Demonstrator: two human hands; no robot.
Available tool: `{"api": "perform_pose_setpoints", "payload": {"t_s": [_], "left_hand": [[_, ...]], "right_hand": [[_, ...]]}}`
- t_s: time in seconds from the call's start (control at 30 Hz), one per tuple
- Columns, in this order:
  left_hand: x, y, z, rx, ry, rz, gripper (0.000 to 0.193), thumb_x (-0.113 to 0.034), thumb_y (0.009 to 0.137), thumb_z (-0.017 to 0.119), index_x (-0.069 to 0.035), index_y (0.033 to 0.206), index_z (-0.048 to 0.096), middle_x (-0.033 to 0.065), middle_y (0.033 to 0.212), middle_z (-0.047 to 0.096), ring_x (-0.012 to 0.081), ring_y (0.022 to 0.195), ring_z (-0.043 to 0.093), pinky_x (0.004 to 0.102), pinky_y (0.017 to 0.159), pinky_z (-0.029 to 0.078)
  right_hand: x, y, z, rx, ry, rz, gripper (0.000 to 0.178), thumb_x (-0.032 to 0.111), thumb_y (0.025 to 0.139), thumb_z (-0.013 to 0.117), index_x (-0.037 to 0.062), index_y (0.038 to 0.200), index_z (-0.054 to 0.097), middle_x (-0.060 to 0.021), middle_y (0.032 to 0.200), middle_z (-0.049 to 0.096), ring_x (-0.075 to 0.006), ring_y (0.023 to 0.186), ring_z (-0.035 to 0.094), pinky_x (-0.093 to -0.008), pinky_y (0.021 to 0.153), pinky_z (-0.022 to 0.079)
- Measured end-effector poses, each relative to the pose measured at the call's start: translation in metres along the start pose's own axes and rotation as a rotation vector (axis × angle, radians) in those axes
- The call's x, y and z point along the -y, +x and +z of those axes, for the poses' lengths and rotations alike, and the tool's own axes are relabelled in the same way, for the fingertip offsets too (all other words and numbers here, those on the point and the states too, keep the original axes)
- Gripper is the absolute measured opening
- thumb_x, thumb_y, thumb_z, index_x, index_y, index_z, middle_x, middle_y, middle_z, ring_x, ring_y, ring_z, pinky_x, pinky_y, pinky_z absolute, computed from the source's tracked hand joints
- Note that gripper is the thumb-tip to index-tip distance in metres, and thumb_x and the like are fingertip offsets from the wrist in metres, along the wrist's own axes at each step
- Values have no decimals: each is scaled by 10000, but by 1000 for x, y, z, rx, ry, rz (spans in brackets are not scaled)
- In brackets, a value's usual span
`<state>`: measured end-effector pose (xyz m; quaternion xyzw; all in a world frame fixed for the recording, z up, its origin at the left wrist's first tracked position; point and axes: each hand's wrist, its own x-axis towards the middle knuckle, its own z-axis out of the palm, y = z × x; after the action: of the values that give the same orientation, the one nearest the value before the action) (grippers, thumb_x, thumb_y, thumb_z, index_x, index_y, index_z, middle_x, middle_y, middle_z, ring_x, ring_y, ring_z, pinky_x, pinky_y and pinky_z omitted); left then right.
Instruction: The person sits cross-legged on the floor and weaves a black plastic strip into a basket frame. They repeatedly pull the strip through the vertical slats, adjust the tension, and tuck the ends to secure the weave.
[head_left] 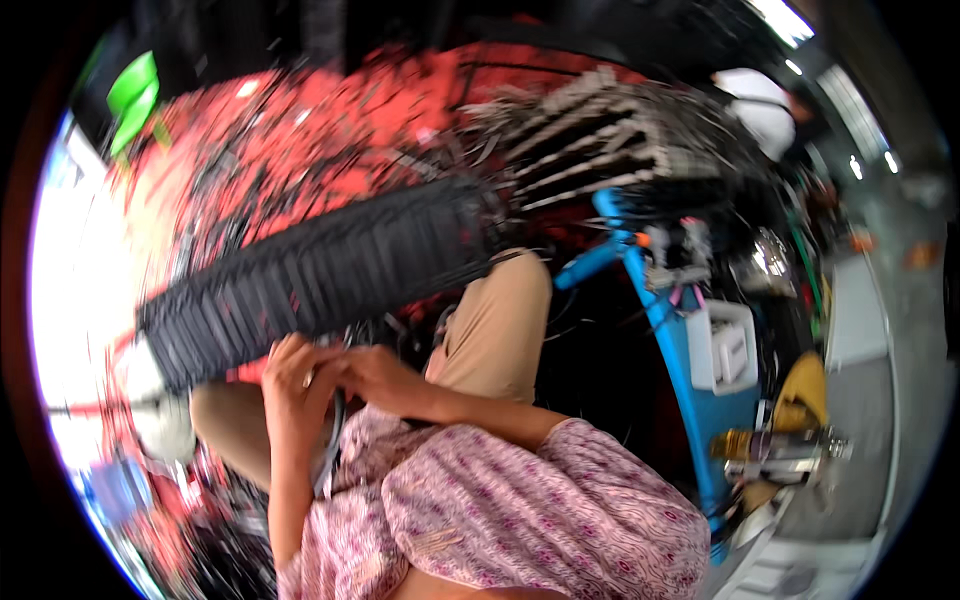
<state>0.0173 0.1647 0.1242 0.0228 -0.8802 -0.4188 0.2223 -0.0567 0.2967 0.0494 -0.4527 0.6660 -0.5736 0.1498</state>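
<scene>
My left hand (293,372) and my right hand (374,378) meet above my lap, fingertips together. Their fingers are bent and pinched, and whatever lies between them is too small and blurred to name. A ring shows on a left finger. Below the hands a thin grey cord-like strip (337,432) hangs down; whether the fingers hold it I cannot tell. Just beyond them lies a long row of dark, flat, ribbed pieces (320,275) packed side by side. It slants from near left up to the middle.
A red surface (345,115) strewn with black strands spreads behind the row. Pale strips (590,130) are stacked farther right. Beside my right arm stands a blue bench (690,400) with a white bin (722,347) and a bottle (765,444). Another person's white headwear (760,112) shows at far right.
</scene>
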Motion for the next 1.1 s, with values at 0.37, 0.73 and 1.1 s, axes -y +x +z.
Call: {"api": "perform_pose_setpoints", "payload": {"t_s": [0.37, 0.73, 1.1], "left_hand": [[14, 61, -11, -127, -196, -28, 98, -110, 899, 604, -43, 831, 583, 17, 760, 557, 125, 687, 513, 269, 652, 423], [224, 114, -350, -764, -849, -147, 273, -221, 959, 617, 51, 984, 606, 82, 885, 593, 175, 853, 559, 303, 863, 480], [303, -24, -418, -948, -325, -245, 162, -94, 1004, 453, 44, 998, 537, 108, 829, 510, 234, 793, 514, 355, 774, 487]], "right_hand": [[23, -4, -18, 116, 1180, 365, 245, 249, 873, 642, 32, 935, 549, 5, 680, 476, -93, 515, 448, -256, 495, 391], [80, -43, -221, -312, -520, 177, 214, 108, 718, 762, 80, 924, 708, -75, 857, 676, -156, 796, 671, -285, 702, 516], [151, 4, -408, -1135, -749, 58, 158, 98, 915, 578, -8, 962, 685, -68, 690, 608, -122, 529, 531, -299, 509, 416]]}}
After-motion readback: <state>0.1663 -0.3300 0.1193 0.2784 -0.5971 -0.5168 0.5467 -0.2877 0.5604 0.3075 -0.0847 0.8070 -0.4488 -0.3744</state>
